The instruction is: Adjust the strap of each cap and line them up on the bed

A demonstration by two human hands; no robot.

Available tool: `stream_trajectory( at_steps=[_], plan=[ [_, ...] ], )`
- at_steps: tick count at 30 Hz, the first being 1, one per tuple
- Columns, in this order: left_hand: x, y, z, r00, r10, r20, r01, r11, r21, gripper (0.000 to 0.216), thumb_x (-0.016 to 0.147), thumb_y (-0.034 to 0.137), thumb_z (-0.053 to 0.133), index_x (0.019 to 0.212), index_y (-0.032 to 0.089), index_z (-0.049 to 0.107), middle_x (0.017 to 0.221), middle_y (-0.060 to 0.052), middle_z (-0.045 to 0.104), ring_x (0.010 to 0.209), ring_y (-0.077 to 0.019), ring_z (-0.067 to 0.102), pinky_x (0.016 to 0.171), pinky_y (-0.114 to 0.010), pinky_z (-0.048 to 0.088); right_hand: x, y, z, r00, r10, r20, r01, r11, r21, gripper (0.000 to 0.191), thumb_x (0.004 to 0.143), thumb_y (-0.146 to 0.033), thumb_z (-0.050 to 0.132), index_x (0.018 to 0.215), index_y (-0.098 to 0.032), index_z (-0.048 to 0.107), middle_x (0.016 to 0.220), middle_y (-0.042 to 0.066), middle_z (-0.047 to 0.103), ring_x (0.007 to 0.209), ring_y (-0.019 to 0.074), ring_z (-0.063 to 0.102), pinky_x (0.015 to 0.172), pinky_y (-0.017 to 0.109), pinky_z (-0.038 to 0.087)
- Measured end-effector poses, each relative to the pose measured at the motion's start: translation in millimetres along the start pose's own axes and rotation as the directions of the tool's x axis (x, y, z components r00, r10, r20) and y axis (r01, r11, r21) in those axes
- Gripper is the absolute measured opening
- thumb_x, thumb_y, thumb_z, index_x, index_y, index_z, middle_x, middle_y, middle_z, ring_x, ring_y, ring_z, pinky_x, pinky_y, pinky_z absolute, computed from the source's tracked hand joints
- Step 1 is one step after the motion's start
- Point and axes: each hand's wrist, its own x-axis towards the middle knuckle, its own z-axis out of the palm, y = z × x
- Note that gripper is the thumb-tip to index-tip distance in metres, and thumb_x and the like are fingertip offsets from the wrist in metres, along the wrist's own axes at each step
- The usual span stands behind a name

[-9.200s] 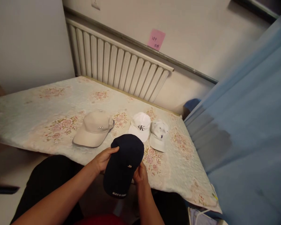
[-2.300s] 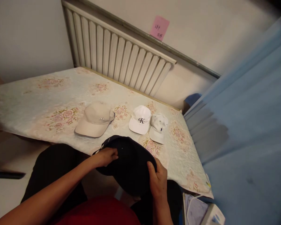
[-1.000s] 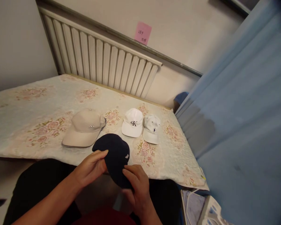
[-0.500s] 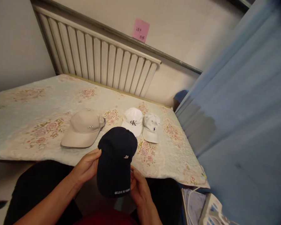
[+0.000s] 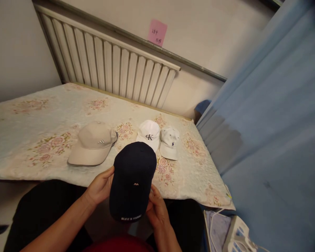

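Note:
A dark navy baseball cap (image 5: 133, 171) is held up over my lap, its brim pointing down toward me. White lettering runs along the brim edge, and a small emblem sits on the front. My left hand (image 5: 101, 185) grips the cap's left side, with its fingertips hidden behind it. On the opposite side, my right hand (image 5: 156, 206) holds the brim's right edge. Beyond, on the bed, lie a beige cap (image 5: 94, 143), a white cap with black letters (image 5: 148, 131) partly covered by the navy one, and a white cap with a small dark logo (image 5: 169, 141).
The caps lie on a bed with a floral cover (image 5: 76, 105). Behind it stand a radiator (image 5: 107, 63) and a wall with a pink note (image 5: 157, 32). A blue curtain (image 5: 273, 115) hangs at right, above a white power strip (image 5: 236, 234) with cables.
The navy cap has turned and tilted slightly in both hands, its crown shifting right and its brim lettering moving left. The caps on the bed stay put.

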Motion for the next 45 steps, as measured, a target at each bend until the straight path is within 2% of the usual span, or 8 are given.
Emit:
stream_trajectory(
  at_steps=[4, 11, 17, 23, 27, 32, 38, 45],
  plan=[
    [0, -2, -2, 1.000, -0.012, -0.026, 0.011, 1.000, -0.006, 0.039, 0.092, 0.022, 0.046, 0.129, 0.012, 0.054, 0.103, -0.013, 0.073, 0.093, -0.0264, 0.070, 0.090, -0.040, 0.051, -1, 2, -2, 1.000, -0.006, -0.024, 0.005, 0.998, -0.058, 0.043, 0.072, -0.034, 0.070, 0.113, -0.026, 0.062, 0.111, 0.007, 0.069, 0.099, 0.0247, 0.065, 0.094, 0.044, 0.046],
    [0, -2, 1, 0.998, 0.037, -0.049, -0.036, 0.999, 0.021, 0.036, 0.091, 0.017, 0.047, 0.126, 0.013, 0.055, 0.098, -0.011, 0.074, 0.087, -0.0248, 0.071, 0.085, -0.039, 0.053, -4, -1, 3, 1.000, -0.009, -0.016, 0.006, 0.989, -0.146, 0.045, 0.074, -0.042, 0.067, 0.115, -0.024, 0.063, 0.116, 0.009, 0.067, 0.107, 0.0272, 0.062, 0.096, 0.047, 0.045],
    [-1, -6, 1, 0.999, 0.009, -0.052, -0.006, 0.999, 0.048, 0.033, 0.088, 0.016, 0.053, 0.120, 0.013, 0.060, 0.097, -0.011, 0.074, 0.085, -0.0245, 0.071, 0.081, -0.036, 0.055, -3, -4, 5, 1.000, -0.007, 0.005, 0.008, 0.992, -0.124, 0.033, 0.078, -0.043, 0.062, 0.105, -0.023, 0.067, 0.112, 0.008, 0.069, 0.105, 0.0272, 0.063, 0.097, 0.047, 0.045],
    [-2, -12, 0, 1.000, -0.009, 0.025, 0.007, 0.996, 0.084, 0.029, 0.086, 0.017, 0.057, 0.114, 0.013, 0.063, 0.096, -0.011, 0.074, 0.088, -0.0268, 0.071, 0.081, -0.038, 0.055, 2, -4, 1, 0.994, -0.036, -0.104, 0.033, 0.999, -0.032, 0.026, 0.077, -0.038, 0.063, 0.099, -0.025, 0.068, 0.107, 0.005, 0.071, 0.103, 0.0257, 0.065, 0.097, 0.045, 0.047],
    [-2, -14, 0, 0.998, -0.031, 0.051, 0.028, 0.998, 0.061, 0.033, 0.086, 0.016, 0.057, 0.119, 0.014, 0.061, 0.098, -0.010, 0.074, 0.093, -0.0270, 0.070, 0.086, -0.038, 0.053, 3, -3, 1, 0.992, -0.005, -0.123, -0.004, 0.997, -0.073, 0.029, 0.077, -0.043, 0.061, 0.097, -0.024, 0.069, 0.106, 0.007, 0.072, 0.106, 0.0288, 0.064, 0.095, 0.048, 0.048],
    [-1, -15, -5, 0.996, -0.059, 0.065, 0.058, 0.998, 0.021, 0.038, 0.086, 0.016, 0.056, 0.123, 0.014, 0.058, 0.099, -0.011, 0.074, 0.092, -0.0276, 0.070, 0.086, -0.038, 0.053, 4, -1, 1, 0.993, -0.030, -0.112, 0.023, 0.997, -0.068, 0.028, 0.074, -0.038, 0.065, 0.097, -0.024, 0.068, 0.108, 0.006, 0.071, 0.107, 0.0280, 0.063, 0.097, 0.047, 0.046],
    [1, -17, -10, 0.995, -0.077, 0.064, 0.076, 0.997, 0.011, 0.036, 0.086, 0.016, 0.055, 0.122, 0.015, 0.059, 0.098, -0.011, 0.074, 0.088, -0.0262, 0.071, 0.082, -0.036, 0.054, 5, 3, -4, 0.995, -0.065, -0.080, 0.052, 0.985, -0.165, 0.036, 0.076, -0.041, 0.061, 0.106, -0.024, 0.066, 0.117, 0.007, 0.067, 0.116, 0.0294, 0.058, 0.093, 0.046, 0.049],
    [0, -18, -7, 0.993, -0.099, 0.068, 0.097, 0.995, 0.025, 0.038, 0.087, 0.021, 0.056, 0.124, 0.012, 0.058, 0.101, -0.014, 0.073, 0.094, -0.0288, 0.069, 0.086, -0.040, 0.053, 5, 2, -3, 0.995, -0.075, -0.058, 0.069, 0.992, -0.102, 0.030, 0.077, -0.035, 0.058, 0.104, -0.025, 0.066, 0.116, 0.005, 0.068, 0.115, 0.0267, 0.059, 0.099, 0.045, 0.045]
  ],
)
